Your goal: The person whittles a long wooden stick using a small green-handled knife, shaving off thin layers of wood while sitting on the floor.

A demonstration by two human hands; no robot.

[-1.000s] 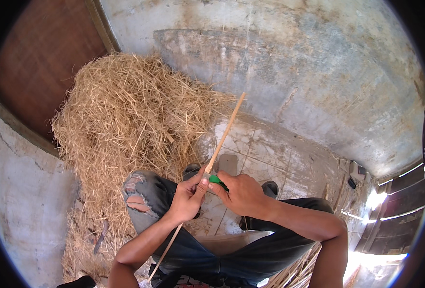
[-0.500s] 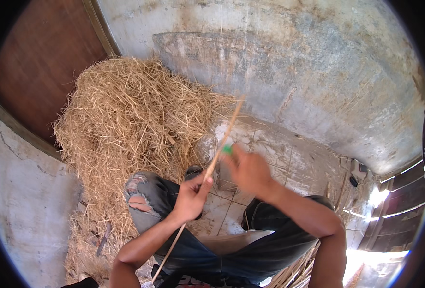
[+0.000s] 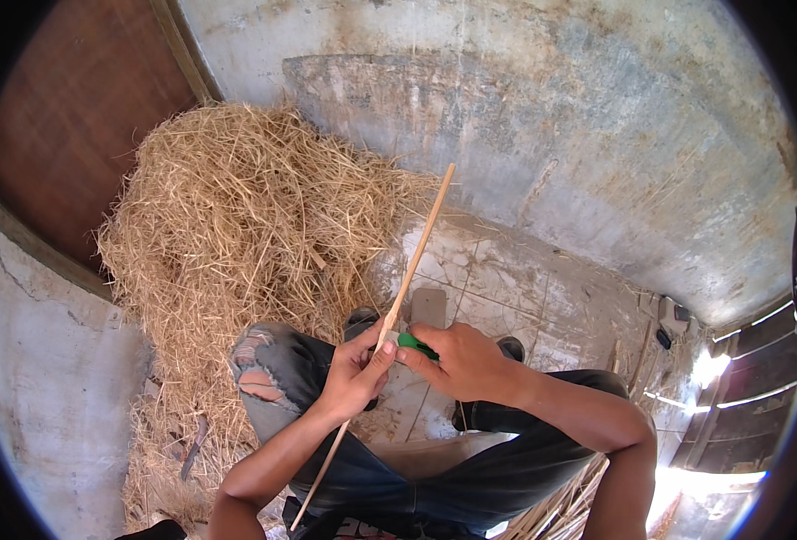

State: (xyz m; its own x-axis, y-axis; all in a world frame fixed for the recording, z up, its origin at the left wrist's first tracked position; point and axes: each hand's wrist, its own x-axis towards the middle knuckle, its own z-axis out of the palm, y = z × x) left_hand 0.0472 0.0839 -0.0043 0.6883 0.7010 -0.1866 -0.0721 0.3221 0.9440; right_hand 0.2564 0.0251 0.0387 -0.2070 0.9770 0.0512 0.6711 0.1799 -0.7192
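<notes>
Dark jeans [image 3: 497,477], torn left knee [image 3: 259,371]

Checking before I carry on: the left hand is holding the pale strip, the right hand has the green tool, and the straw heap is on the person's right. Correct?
Not quite: the head view shows the straw heap on the person's left. The left hand does hold the pale strip, and the right hand the green tool.
</notes>
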